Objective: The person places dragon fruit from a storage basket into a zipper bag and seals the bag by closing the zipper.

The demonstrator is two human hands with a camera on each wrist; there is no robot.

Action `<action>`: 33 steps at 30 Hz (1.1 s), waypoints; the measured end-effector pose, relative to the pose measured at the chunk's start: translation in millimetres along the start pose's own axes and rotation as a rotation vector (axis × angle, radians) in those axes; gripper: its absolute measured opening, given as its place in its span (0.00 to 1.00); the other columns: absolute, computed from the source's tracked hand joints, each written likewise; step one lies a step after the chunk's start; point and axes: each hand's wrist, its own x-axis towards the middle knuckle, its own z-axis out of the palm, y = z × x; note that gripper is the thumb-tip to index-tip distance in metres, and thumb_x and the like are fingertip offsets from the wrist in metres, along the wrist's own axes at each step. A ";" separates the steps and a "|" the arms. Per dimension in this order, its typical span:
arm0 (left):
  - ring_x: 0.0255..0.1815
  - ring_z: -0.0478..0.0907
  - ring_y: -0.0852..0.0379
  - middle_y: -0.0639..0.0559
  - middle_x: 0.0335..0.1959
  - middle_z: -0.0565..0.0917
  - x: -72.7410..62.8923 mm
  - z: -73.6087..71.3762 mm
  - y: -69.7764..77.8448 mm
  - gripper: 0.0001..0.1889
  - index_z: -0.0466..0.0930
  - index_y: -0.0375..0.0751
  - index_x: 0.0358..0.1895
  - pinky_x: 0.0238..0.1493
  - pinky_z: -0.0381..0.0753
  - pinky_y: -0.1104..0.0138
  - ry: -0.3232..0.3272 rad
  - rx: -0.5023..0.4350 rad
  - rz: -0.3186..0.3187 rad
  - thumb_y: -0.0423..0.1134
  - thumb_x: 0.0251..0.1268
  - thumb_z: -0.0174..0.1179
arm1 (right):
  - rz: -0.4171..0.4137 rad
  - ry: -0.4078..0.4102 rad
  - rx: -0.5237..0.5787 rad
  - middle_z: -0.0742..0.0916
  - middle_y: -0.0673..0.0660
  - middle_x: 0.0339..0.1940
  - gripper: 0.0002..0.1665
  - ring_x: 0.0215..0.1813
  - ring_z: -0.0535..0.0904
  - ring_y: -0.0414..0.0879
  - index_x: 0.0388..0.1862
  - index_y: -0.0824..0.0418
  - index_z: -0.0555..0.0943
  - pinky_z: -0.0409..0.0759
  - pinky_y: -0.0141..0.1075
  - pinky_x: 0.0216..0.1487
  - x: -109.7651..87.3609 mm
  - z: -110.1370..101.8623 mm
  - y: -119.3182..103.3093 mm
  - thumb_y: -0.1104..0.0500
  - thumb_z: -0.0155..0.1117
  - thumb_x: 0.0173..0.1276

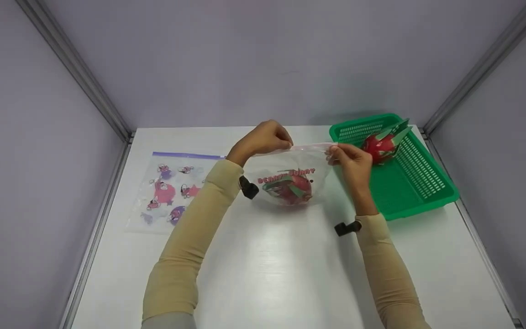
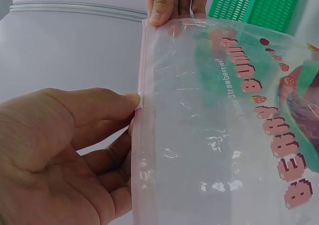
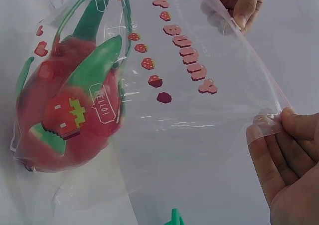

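Note:
A clear zip bag [image 1: 322, 183] with "BERRY BUNNY" lettering and a pink top strip is held up by both hands. Inside it lies a red dragon fruit [image 3: 75, 105] with green leaf tips. My left hand [image 1: 265, 137] pinches the small slider [image 2: 140, 101] on the pink strip, partway along the top edge. At the bag's top right corner, my right hand [image 1: 352, 162] grips the plastic between thumb and fingers. The bag's lower part hangs close over the white table, with a shadow under it.
A green basket [image 1: 395, 201] stands at the right with another dragon fruit [image 1: 378, 148] in its far part. On the left lies a flat clear zip bag [image 1: 165, 192] with a purple strip, partly behind my left sleeve. Grey walls border the table [image 1: 267, 265].

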 end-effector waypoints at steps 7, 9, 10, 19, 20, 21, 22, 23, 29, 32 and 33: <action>0.57 0.87 0.44 0.40 0.55 0.90 -1.2 -1.0 -0.7 0.12 0.91 0.34 0.52 0.63 0.85 0.53 0.004 0.016 -0.001 0.36 0.77 0.63 | -0.012 0.002 -0.008 0.92 0.54 0.32 0.08 0.29 0.88 0.44 0.43 0.75 0.90 0.91 0.35 0.36 -0.6 -0.6 -0.6 0.68 0.71 0.74; 0.57 0.87 0.44 0.39 0.55 0.90 -1.1 -1.2 -0.7 0.12 0.91 0.34 0.51 0.63 0.85 0.53 0.002 0.018 -0.003 0.36 0.77 0.63 | -0.012 0.001 -0.006 0.92 0.55 0.33 0.08 0.29 0.88 0.44 0.43 0.75 0.90 0.91 0.35 0.37 -0.8 -1.0 -0.8 0.68 0.71 0.74; 0.57 0.87 0.44 0.39 0.55 0.90 -1.4 -1.3 -0.5 0.12 0.91 0.33 0.51 0.64 0.85 0.53 0.001 0.017 -0.003 0.36 0.77 0.63 | -0.012 0.000 -0.005 0.92 0.55 0.33 0.08 0.29 0.88 0.44 0.43 0.75 0.90 0.91 0.35 0.37 -0.9 -1.2 -0.9 0.68 0.70 0.74; 0.54 0.87 0.45 0.40 0.54 0.91 -2.7 -2.6 -3.2 0.11 0.91 0.34 0.51 0.62 0.85 0.53 -0.003 0.006 -0.025 0.36 0.76 0.64 | 0.006 0.002 -0.001 0.92 0.58 0.33 0.09 0.29 0.88 0.44 0.43 0.76 0.90 0.90 0.34 0.38 -1.8 -2.6 -0.5 0.67 0.69 0.75; 0.54 0.87 0.45 0.40 0.54 0.91 -2.7 -2.4 -3.6 0.11 0.91 0.34 0.51 0.62 0.86 0.54 -0.005 0.004 -0.029 0.36 0.76 0.64 | 0.009 0.002 0.000 0.92 0.58 0.33 0.09 0.29 0.88 0.44 0.43 0.76 0.90 0.90 0.34 0.37 -2.0 -2.9 -0.3 0.67 0.69 0.75; 0.54 0.87 0.45 0.40 0.54 0.91 -2.7 -2.3 -4.1 0.11 0.91 0.34 0.51 0.61 0.86 0.54 -0.007 0.002 -0.034 0.37 0.76 0.64 | 0.010 0.003 0.002 0.92 0.58 0.33 0.09 0.29 0.88 0.44 0.42 0.76 0.90 0.90 0.34 0.37 -2.3 -3.3 0.2 0.67 0.69 0.75; 0.54 0.87 0.45 0.40 0.54 0.91 -2.8 -2.3 -4.5 0.11 0.91 0.34 0.51 0.62 0.86 0.54 -0.010 0.001 -0.038 0.37 0.76 0.64 | 0.011 0.001 0.004 0.92 0.58 0.33 0.09 0.29 0.88 0.44 0.42 0.76 0.90 0.90 0.34 0.37 -2.5 -3.7 0.4 0.67 0.69 0.75; 0.54 0.87 0.45 0.40 0.55 0.90 -2.8 -2.4 -4.9 0.11 0.91 0.34 0.51 0.62 0.86 0.54 -0.012 0.000 -0.039 0.37 0.76 0.64 | 0.011 0.003 0.004 0.92 0.58 0.33 0.09 0.29 0.88 0.44 0.42 0.76 0.90 0.90 0.34 0.37 -2.7 -4.0 0.4 0.67 0.70 0.75; 0.57 0.87 0.44 0.41 0.56 0.90 -4.8 -4.9 -5.7 0.12 0.92 0.35 0.51 0.64 0.85 0.52 -0.016 0.000 -0.027 0.38 0.77 0.63 | -0.006 0.012 -0.005 0.92 0.55 0.32 0.10 0.29 0.87 0.43 0.44 0.76 0.90 0.90 0.33 0.37 -3.2 -5.1 -0.3 0.67 0.71 0.74; 0.58 0.86 0.43 0.41 0.58 0.89 -6.9 -6.8 -5.3 0.12 0.92 0.35 0.52 0.65 0.84 0.51 -0.018 -0.008 -0.022 0.37 0.77 0.63 | -0.011 0.015 -0.009 0.91 0.53 0.31 0.09 0.30 0.87 0.43 0.44 0.75 0.90 0.90 0.33 0.38 -2.7 -6.0 0.2 0.67 0.72 0.73; 0.58 0.86 0.43 0.41 0.58 0.89 -7.5 -7.4 -5.3 0.12 0.92 0.35 0.52 0.65 0.84 0.51 -0.019 -0.010 -0.021 0.37 0.77 0.63 | -0.010 0.014 -0.010 0.91 0.53 0.32 0.09 0.30 0.87 0.43 0.44 0.75 0.90 0.90 0.33 0.38 -2.5 -6.4 0.5 0.67 0.71 0.73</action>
